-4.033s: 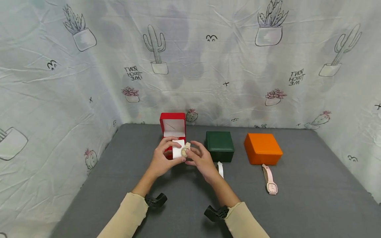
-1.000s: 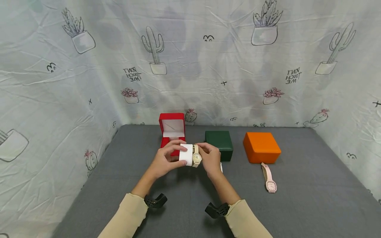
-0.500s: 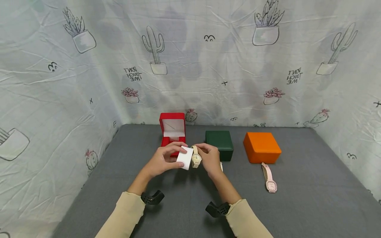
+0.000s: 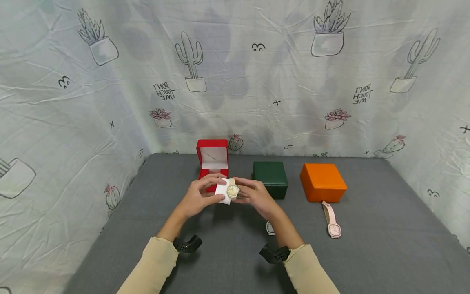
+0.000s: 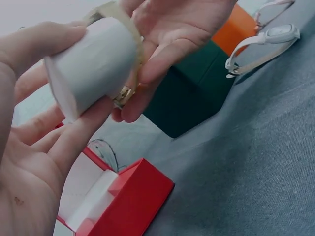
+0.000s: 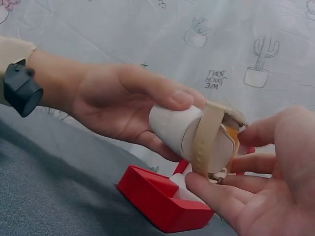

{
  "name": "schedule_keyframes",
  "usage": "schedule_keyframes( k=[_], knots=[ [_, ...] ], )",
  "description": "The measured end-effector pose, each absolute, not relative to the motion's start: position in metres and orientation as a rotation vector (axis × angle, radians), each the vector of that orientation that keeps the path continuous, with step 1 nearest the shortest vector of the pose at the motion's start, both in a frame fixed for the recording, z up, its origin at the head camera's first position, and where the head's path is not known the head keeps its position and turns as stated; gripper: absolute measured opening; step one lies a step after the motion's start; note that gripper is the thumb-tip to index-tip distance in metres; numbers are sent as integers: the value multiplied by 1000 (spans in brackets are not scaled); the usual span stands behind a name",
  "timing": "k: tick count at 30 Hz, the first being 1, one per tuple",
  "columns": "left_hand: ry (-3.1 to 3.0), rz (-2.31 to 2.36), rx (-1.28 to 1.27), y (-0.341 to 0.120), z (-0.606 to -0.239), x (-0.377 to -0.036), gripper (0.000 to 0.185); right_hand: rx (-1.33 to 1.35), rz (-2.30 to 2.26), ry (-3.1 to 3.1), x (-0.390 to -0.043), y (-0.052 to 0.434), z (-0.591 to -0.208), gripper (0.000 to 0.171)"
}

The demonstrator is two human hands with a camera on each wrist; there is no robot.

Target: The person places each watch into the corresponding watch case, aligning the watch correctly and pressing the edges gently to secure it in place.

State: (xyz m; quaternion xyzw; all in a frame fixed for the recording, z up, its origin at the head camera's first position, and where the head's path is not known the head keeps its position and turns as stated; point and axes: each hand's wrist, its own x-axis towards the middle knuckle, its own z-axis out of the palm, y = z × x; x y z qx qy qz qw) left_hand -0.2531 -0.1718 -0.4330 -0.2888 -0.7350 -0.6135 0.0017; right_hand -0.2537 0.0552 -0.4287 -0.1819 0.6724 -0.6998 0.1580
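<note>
Head view: green box (image 4: 270, 178), orange box (image 4: 322, 182), pink watch (image 4: 332, 225) right of hands.

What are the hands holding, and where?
The left hand grips the white cushion round its side; the right hand pinches the beige watch strapped round it.

red box (image 4: 213, 160), cactus-print cloth (image 4: 110, 81)
</note>
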Motion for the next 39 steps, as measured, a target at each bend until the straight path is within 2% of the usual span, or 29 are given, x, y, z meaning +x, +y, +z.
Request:
schedule_keyframes(
  k=[10, 23, 31, 39],
  knots=[
    [-2238, -1896, -875, -169, -437, -256, 34, -651, -1909, 1830, -254, 61, -429, 65],
    [-2181, -2112, -638, -160, -434, -251, 34, -775, -1870, 1898, -258, 64, -434, 68],
    [-2172, -2047, -685, -158, -436, -254, 35, -780, -1907, 1893, -257, 61, -433, 72],
    [-2146, -1974, -658, -154, -441, -255, 37, -713, -1920, 1789, -257, 57, -432, 66]
  ],
)
